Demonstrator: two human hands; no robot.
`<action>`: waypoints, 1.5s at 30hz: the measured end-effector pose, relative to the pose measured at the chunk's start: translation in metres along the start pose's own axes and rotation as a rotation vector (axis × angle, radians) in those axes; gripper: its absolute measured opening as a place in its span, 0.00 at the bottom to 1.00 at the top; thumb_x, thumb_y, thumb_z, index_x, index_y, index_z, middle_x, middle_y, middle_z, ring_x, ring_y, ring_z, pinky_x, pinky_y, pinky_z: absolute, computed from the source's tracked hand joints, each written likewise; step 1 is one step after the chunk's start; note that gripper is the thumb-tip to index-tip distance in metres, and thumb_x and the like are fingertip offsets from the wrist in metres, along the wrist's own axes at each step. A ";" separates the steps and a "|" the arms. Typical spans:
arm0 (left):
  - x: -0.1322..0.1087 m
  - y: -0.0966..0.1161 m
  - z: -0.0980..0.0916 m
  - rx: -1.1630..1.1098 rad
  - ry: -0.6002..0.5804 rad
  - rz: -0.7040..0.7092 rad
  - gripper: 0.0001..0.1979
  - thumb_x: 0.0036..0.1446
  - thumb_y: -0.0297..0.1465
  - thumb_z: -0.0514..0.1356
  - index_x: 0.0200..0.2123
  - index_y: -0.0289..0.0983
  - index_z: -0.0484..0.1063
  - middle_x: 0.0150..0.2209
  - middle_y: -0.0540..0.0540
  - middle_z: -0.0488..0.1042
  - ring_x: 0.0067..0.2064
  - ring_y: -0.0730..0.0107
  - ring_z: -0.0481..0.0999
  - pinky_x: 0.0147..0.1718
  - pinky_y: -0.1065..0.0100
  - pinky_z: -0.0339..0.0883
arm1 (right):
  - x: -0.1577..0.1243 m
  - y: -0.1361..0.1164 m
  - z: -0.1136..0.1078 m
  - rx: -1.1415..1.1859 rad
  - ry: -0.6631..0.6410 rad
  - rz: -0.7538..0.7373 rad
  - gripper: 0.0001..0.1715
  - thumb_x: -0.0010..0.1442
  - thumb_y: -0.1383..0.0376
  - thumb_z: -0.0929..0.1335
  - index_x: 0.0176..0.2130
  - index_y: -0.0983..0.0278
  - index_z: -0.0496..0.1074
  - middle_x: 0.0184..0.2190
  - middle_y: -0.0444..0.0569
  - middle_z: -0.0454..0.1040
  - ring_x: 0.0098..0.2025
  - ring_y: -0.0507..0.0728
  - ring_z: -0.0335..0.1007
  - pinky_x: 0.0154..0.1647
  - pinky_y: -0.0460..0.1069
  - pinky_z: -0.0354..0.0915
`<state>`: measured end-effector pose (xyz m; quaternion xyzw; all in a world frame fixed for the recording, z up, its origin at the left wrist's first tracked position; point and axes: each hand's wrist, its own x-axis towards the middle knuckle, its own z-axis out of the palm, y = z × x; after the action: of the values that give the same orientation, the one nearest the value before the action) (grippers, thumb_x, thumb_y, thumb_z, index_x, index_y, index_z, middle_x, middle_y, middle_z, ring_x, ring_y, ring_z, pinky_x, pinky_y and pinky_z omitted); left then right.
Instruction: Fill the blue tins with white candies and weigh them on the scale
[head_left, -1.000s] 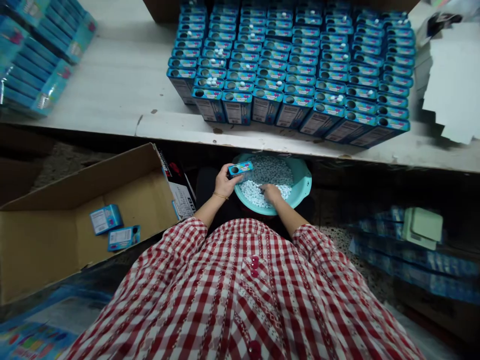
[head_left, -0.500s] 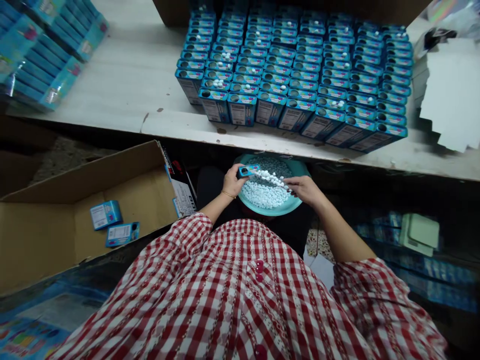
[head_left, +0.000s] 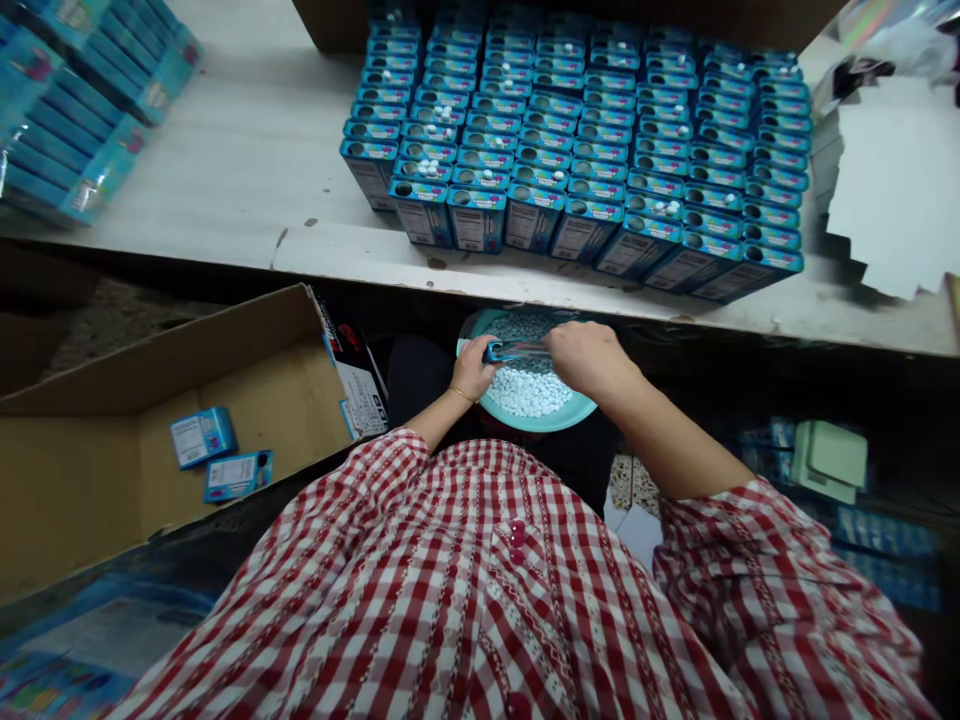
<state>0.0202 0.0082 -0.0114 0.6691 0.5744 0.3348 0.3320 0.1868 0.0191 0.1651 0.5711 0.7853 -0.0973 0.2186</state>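
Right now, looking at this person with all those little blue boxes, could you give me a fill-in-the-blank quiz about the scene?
1. The left hand holds a small blue box above a teal bowl full of ____ pellets.
2. Inside the cardboard box on the person's left lie ____ loose blue boxes.
3. On the table, the rows of boxes stand ____, not flat.

Missing words: white; two; upright.
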 end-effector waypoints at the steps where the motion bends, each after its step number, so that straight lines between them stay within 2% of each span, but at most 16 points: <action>1: -0.001 -0.001 -0.003 -0.016 0.013 -0.010 0.18 0.44 0.26 0.63 0.42 0.39 0.69 0.43 0.45 0.74 0.46 0.60 0.71 0.47 0.61 0.63 | 0.001 0.010 0.008 0.017 0.000 0.019 0.20 0.58 0.70 0.59 0.45 0.62 0.74 0.41 0.56 0.75 0.43 0.60 0.72 0.41 0.51 0.64; 5: -0.007 -0.007 -0.017 -0.104 0.083 -0.061 0.18 0.45 0.30 0.64 0.42 0.39 0.68 0.41 0.46 0.74 0.43 0.63 0.72 0.45 0.62 0.65 | 0.014 0.041 0.070 0.132 -0.014 0.173 0.26 0.60 0.71 0.57 0.54 0.55 0.67 0.47 0.51 0.73 0.46 0.57 0.70 0.42 0.49 0.63; 7: -0.011 -0.011 -0.023 -0.158 0.119 -0.091 0.18 0.45 0.32 0.64 0.42 0.39 0.68 0.40 0.47 0.74 0.41 0.65 0.72 0.43 0.64 0.65 | 0.024 0.036 0.107 0.183 -0.096 0.214 0.26 0.60 0.73 0.56 0.54 0.62 0.67 0.49 0.56 0.71 0.47 0.57 0.69 0.42 0.48 0.63; 10: -0.015 -0.014 -0.029 -0.216 0.161 -0.124 0.19 0.44 0.34 0.65 0.41 0.38 0.67 0.39 0.48 0.73 0.40 0.67 0.72 0.42 0.65 0.65 | 0.036 0.009 0.146 0.272 -0.189 0.147 0.23 0.60 0.74 0.56 0.50 0.67 0.70 0.47 0.59 0.72 0.47 0.56 0.69 0.42 0.45 0.62; 14: -0.015 -0.014 -0.031 -0.216 0.192 -0.150 0.18 0.44 0.34 0.64 0.40 0.39 0.67 0.38 0.49 0.73 0.38 0.68 0.72 0.42 0.66 0.66 | 0.049 -0.014 0.170 0.392 -0.215 0.051 0.24 0.58 0.74 0.59 0.51 0.64 0.70 0.47 0.54 0.74 0.47 0.53 0.69 0.43 0.43 0.61; 19: -0.011 -0.016 -0.033 -0.237 0.210 -0.156 0.19 0.43 0.34 0.64 0.40 0.38 0.66 0.36 0.49 0.72 0.38 0.68 0.72 0.41 0.66 0.66 | 0.058 0.008 0.182 0.554 -0.209 0.008 0.24 0.53 0.74 0.63 0.48 0.63 0.74 0.45 0.49 0.76 0.46 0.54 0.71 0.45 0.45 0.64; 23: -0.009 -0.018 -0.031 -0.266 0.212 -0.163 0.19 0.42 0.33 0.65 0.40 0.38 0.67 0.36 0.49 0.73 0.37 0.68 0.72 0.41 0.66 0.66 | 0.039 0.035 0.168 0.878 -0.138 0.027 0.24 0.51 0.71 0.63 0.47 0.64 0.75 0.38 0.47 0.78 0.38 0.55 0.73 0.38 0.47 0.68; 25: -0.008 -0.017 -0.027 -0.254 0.201 -0.155 0.19 0.43 0.33 0.65 0.41 0.38 0.67 0.37 0.49 0.73 0.38 0.68 0.72 0.41 0.66 0.66 | 0.025 0.046 0.149 1.033 -0.110 0.046 0.24 0.50 0.70 0.63 0.48 0.66 0.74 0.37 0.48 0.78 0.33 0.54 0.72 0.33 0.46 0.67; 27: -0.006 -0.015 -0.021 -0.218 0.175 -0.131 0.19 0.43 0.32 0.65 0.41 0.38 0.68 0.38 0.48 0.73 0.40 0.66 0.72 0.42 0.65 0.66 | 0.014 0.053 0.124 1.042 -0.088 0.027 0.24 0.51 0.69 0.63 0.48 0.65 0.74 0.38 0.48 0.78 0.31 0.52 0.71 0.30 0.45 0.66; 29: -0.005 -0.011 -0.015 -0.164 0.131 -0.095 0.18 0.44 0.31 0.65 0.41 0.39 0.68 0.40 0.47 0.74 0.42 0.64 0.72 0.44 0.64 0.65 | 0.006 0.054 0.095 0.927 -0.040 -0.027 0.23 0.53 0.68 0.63 0.48 0.63 0.74 0.39 0.48 0.78 0.33 0.53 0.71 0.32 0.45 0.65; 32: -0.004 -0.003 -0.005 -0.089 0.068 -0.040 0.18 0.44 0.28 0.64 0.42 0.40 0.68 0.42 0.46 0.74 0.44 0.62 0.72 0.46 0.62 0.64 | 0.000 0.044 0.053 0.589 0.003 -0.062 0.22 0.55 0.69 0.62 0.46 0.58 0.75 0.41 0.47 0.77 0.41 0.55 0.72 0.39 0.46 0.64; 35: -0.005 0.003 0.001 -0.051 0.028 0.001 0.18 0.45 0.27 0.63 0.42 0.40 0.69 0.43 0.45 0.74 0.46 0.60 0.71 0.48 0.60 0.63 | -0.001 0.023 0.024 0.219 -0.055 -0.010 0.22 0.55 0.71 0.61 0.44 0.56 0.76 0.40 0.50 0.77 0.43 0.58 0.72 0.41 0.49 0.64; 38: -0.006 0.004 0.003 -0.027 0.004 0.025 0.18 0.45 0.25 0.61 0.42 0.38 0.69 0.44 0.44 0.73 0.47 0.59 0.70 0.49 0.60 0.62 | -0.001 -0.002 0.006 0.014 -0.101 -0.016 0.21 0.55 0.72 0.59 0.43 0.63 0.76 0.39 0.56 0.76 0.40 0.60 0.73 0.39 0.50 0.65; 41: -0.006 0.002 0.004 -0.020 0.003 0.026 0.18 0.45 0.25 0.60 0.43 0.38 0.69 0.44 0.44 0.73 0.47 0.58 0.70 0.49 0.59 0.62 | -0.003 -0.019 -0.007 -0.032 -0.093 -0.043 0.19 0.57 0.71 0.59 0.42 0.67 0.75 0.38 0.60 0.76 0.39 0.59 0.73 0.38 0.49 0.64; 43: -0.006 0.000 0.002 -0.028 0.007 0.016 0.18 0.45 0.26 0.61 0.43 0.38 0.68 0.44 0.44 0.73 0.47 0.59 0.70 0.49 0.59 0.62 | -0.007 -0.020 -0.012 -0.034 -0.081 -0.054 0.19 0.58 0.71 0.58 0.41 0.67 0.75 0.38 0.60 0.76 0.39 0.59 0.73 0.38 0.49 0.64; 45: -0.007 -0.002 0.000 -0.046 0.016 0.003 0.18 0.45 0.27 0.62 0.42 0.38 0.68 0.44 0.44 0.73 0.47 0.59 0.71 0.49 0.59 0.62 | -0.013 -0.008 -0.010 -0.018 -0.062 -0.046 0.20 0.57 0.72 0.58 0.42 0.65 0.75 0.39 0.58 0.76 0.39 0.59 0.73 0.39 0.49 0.64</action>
<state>0.0181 0.0020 -0.0133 0.6595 0.5682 0.3539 0.3421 0.1798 0.0097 0.1794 0.5475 0.7920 -0.1129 0.2454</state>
